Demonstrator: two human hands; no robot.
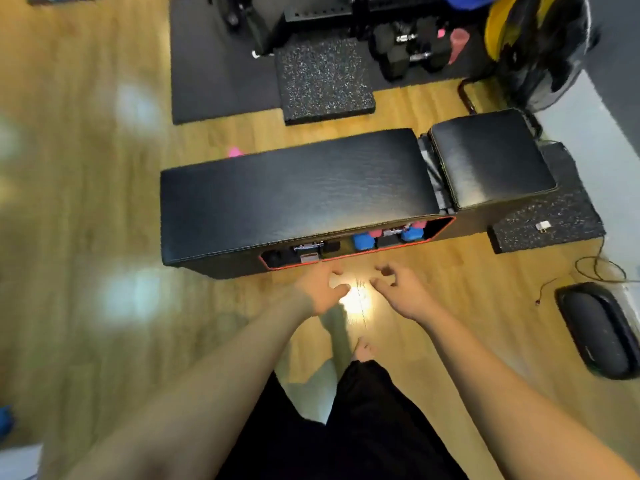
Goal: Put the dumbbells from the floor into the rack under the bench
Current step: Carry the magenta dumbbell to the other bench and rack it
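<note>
Head view: both hands' fingers, left (341, 271) and right (382, 271), loosely curled, seemingly empty, just before racked dumbbells (362, 241).

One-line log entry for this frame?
left hand: empty | right hand: empty | rack: blue dumbbells inside | pink dumbbell: behind bench

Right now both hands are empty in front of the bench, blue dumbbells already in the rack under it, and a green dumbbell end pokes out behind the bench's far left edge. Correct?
One thing is off: the dumbbell end behind the bench is pink, not green, as the head view shows. The rest holds: left hand and right hand hold nothing, and blue dumbbells sit in the rack.
</note>
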